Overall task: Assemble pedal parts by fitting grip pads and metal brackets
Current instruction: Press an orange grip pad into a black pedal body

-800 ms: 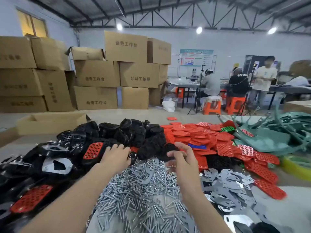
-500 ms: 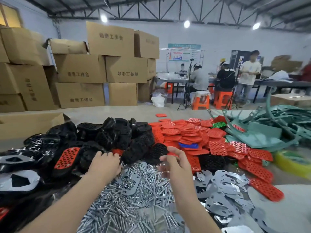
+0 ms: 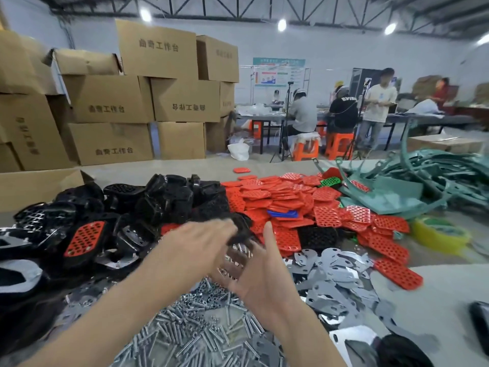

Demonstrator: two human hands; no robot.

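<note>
Grip pads (image 3: 267, 197) heap at our table's (image 3: 436, 284) middle. Our left hand (image 3: 194, 249) and right hand (image 3: 262, 279) hover over screws (image 3: 185, 329), fingers spread, blurred.

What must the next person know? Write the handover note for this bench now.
Left hand: open, blurred by motion, holding nothing that shows, above the screws.
Right hand: open, palm turned toward the other hand, holding nothing.
Parts: black pedals are piled at left, red grip pads in the middle, and metal brackets to the right of the screws.
Done: a pedal with red pad lies at left.
Left: no part is in hand. Pick a pedal, pad and bracket; most parts lie loose in the piles.
</note>
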